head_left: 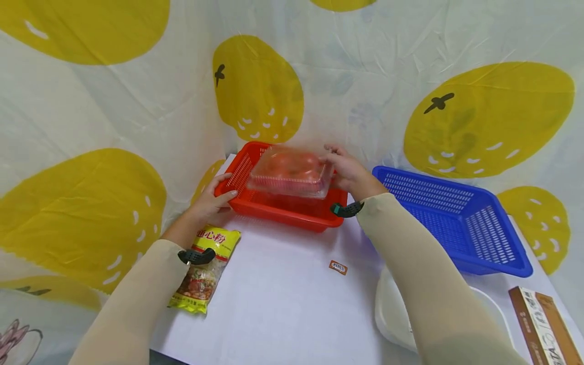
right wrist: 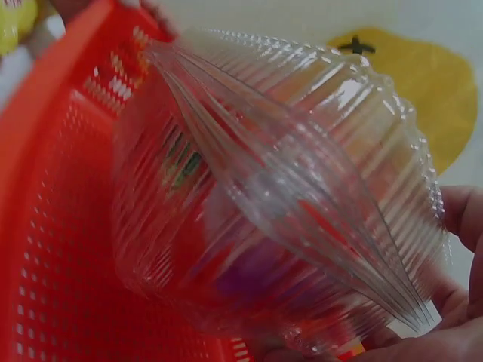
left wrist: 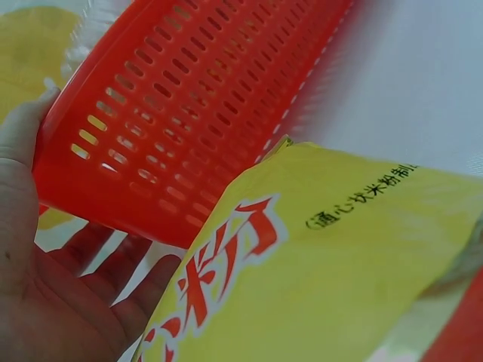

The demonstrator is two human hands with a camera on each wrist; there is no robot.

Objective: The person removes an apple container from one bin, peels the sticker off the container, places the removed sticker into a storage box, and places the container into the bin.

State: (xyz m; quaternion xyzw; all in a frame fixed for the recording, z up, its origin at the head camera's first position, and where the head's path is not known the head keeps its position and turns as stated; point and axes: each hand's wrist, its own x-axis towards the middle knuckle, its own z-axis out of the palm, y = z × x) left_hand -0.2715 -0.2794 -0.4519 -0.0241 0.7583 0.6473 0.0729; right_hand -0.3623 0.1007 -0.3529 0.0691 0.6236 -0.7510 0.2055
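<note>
My right hand (head_left: 349,172) grips the right end of a clear plastic clamshell box (head_left: 292,171) and holds it tilted over the red basket. Round red tomatoes (head_left: 285,163) show through its lid. In the right wrist view the ribbed side of the box (right wrist: 279,173) fills the middle, with fingers at its right edge. With my left hand (head_left: 211,200) I hold the left end of the red basket (head_left: 283,215), thumb and fingers spread around its corner. Below that hand, a yellow bag of pasta-like food (head_left: 205,268) lies on the table.
A blue basket (head_left: 456,223) stands at the right. Under the right forearm sits a white container (head_left: 392,309), partly hidden. A brown box (head_left: 543,324) lies at the right edge, and a small orange packet (head_left: 338,267) lies mid-table. Fruit-patterned cloth (head_left: 356,101) hangs behind.
</note>
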